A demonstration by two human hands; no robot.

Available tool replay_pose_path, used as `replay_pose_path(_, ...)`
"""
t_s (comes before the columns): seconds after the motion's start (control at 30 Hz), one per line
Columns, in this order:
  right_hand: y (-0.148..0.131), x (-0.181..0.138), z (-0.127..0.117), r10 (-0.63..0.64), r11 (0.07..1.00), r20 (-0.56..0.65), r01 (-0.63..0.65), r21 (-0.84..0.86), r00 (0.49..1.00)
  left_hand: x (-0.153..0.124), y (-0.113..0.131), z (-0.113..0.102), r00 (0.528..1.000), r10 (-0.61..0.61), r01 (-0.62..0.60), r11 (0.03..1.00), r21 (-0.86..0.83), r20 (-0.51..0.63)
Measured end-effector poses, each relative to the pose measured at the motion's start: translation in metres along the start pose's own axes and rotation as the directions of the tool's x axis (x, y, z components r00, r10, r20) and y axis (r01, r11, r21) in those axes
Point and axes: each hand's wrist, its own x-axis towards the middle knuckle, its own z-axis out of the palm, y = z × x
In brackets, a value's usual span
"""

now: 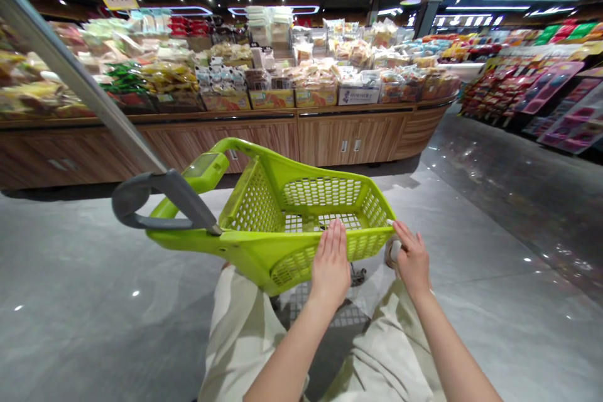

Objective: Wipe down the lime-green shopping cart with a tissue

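Forearms (pixel 299 342), then green cart (pixel 252 254): rim (pixel 277 235) against left fingers (pixel 332 240), flat, together; corner (pixel 384 230) at right fingers (pixel 405 233), grip unclear.

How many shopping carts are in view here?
1: a lime-green perforated plastic shopping cart, between the person's pale loose trousers and a wood-grain display cabinet. Others may be hidden behind the cabinet.

Pretty baggy trousers (pixel 245 326) tbh, pale cream, plain soft-looking fabric down around 6 o'clock, with loads of creases and folds on the right leg (pixel 386 352) at 5. Forearms (pixel 296 345) are bare, same for the slim-fingered left hand (pixel 330 267) near 5 and right hand (pixel 413 260) near 4.
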Motion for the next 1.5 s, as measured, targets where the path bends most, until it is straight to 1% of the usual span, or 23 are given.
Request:
replay_pose_path(0.07,-0.014,-0.001,0.006,0.013,1.000,-0.027,-0.014,-0.016,1.000,0.000,0.000,0.002,1.000,0.000,0.000,1.000,0.002,-0.002)
replay_pose_path(0.13,-0.043,-0.005,0.014,-0.021,1.000,-0.030,0.021,-0.013,0.999,0.000,0.000,0.004,1.000,0.000,0.000,1.000,0.004,-0.005)
replay_pose_path(0.23,-0.090,-0.013,0.025,-0.172,0.984,0.055,0.169,0.063,0.984,0.000,0.001,0.004,1.000,0.003,-0.003,1.000,0.016,-0.006)
replay_pose_path(0.3,-0.109,-0.016,0.027,-0.272,0.959,0.110,0.260,0.110,0.956,0.000,0.001,0.004,1.000,0.008,-0.008,1.000,0.030,0.003)
replay_pose_path(0.33,-0.112,-0.017,0.027,-0.307,0.949,0.131,0.293,0.112,0.943,0.000,0.000,0.003,1.000,0.008,-0.008,0.999,0.035,0.010)
replay_pose_path(0.4,-0.104,-0.016,0.022,-0.342,0.940,0.154,0.333,0.080,0.927,0.000,0.000,0.001,1.000,0.005,-0.006,0.999,0.034,0.020)
replay_pose_path(0.47,-0.081,-0.013,0.014,-0.327,0.945,0.145,0.328,0.017,0.934,0.001,0.000,0.000,1.000,0.002,-0.003,1.000,0.023,0.022)
replay_pose_path(0.53,-0.050,-0.009,0.007,-0.255,0.965,0.084,0.258,-0.039,0.963,0.001,0.000,-0.001,1.000,0.002,-0.002,1.000,0.007,0.014)
replay_pose_path(0.6,-0.021,-0.006,0.002,-0.155,0.986,0.006,0.155,-0.056,0.988,0.001,0.001,-0.001,1.000,-0.001,0.001,1.000,-0.011,0.003)
replay_pose_path(0.67,-0.005,-0.003,0.002,-0.064,0.997,-0.050,0.062,-0.041,0.997,0.001,0.001,0.000,1.000,-0.006,0.006,1.000,-0.026,-0.008)
replay_pose_path(0.73,-0.007,-0.002,0.005,0.003,1.000,-0.082,-0.005,-0.027,0.997,0.001,0.001,0.001,1.000,-0.009,0.008,0.999,-0.033,-0.016)
replay_pose_path(0.8,-0.027,-0.002,0.013,0.013,1.000,-0.080,-0.014,-0.012,0.997,0.001,0.001,0.001,1.000,-0.005,0.004,1.000,-0.030,-0.013)
replay_pose_path(0.83,-0.041,-0.004,0.017,-0.010,1.000,-0.062,0.010,0.000,0.998,0.001,0.001,0.001,1.000,-0.002,0.002,1.000,-0.025,-0.008)
replay_pose_path(0.93,-0.086,-0.009,0.029,-0.150,0.988,0.042,0.147,0.056,0.988,0.001,0.001,0.001,1.000,-0.002,0.002,1.000,0.001,0.004)
replay_pose_path(1.0,-0.105,-0.011,0.032,-0.224,0.973,0.091,0.217,0.079,0.970,0.001,0.001,0.001,1.000,-0.005,0.005,1.000,0.016,0.006)
replay_pose_path(1.03,-0.109,-0.011,0.032,-0.255,0.966,0.113,0.246,0.084,0.960,0.001,0.001,0.001,1.000,-0.004,0.003,1.000,0.019,0.008)
replay_pose_path(1.1,-0.105,-0.010,0.026,-0.300,0.953,0.157,0.291,0.079,0.941,0.002,0.000,0.000,1.000,0.000,-0.001,1.000,0.016,0.017)
replay_pose_path(1.17,-0.087,-0.008,0.018,-0.308,0.951,0.176,0.302,0.063,0.935,0.002,-0.001,-0.001,1.000,0.004,-0.004,1.000,0.006,0.024)
replay_pose_path(1.2,-0.075,-0.006,0.014,-0.289,0.957,0.168,0.285,0.050,0.943,0.002,-0.001,-0.002,1.000,0.005,-0.005,1.000,0.000,0.024)
replay_pose_path(1.3,-0.035,-0.002,0.005,-0.157,0.988,0.066,0.155,0.021,0.985,0.002,-0.001,-0.002,1.000,0.005,-0.005,1.000,-0.009,0.021)
replay_pose_path(1.37,-0.018,0.001,0.004,-0.053,0.998,-0.008,0.053,0.025,0.999,0.001,-0.001,-0.002,1.000,0.004,-0.004,1.000,-0.005,0.019)
replay_pose_path(1.43,-0.018,0.002,0.006,0.026,1.000,-0.053,-0.025,0.019,0.998,0.001,0.000,-0.001,1.000,0.000,0.000,1.000,0.005,0.018)
replay_pose_path(1.5,-0.036,0.001,0.013,0.040,0.999,-0.043,-0.039,0.002,0.998,0.002,0.001,0.000,1.000,-0.009,0.008,1.000,0.022,0.014)
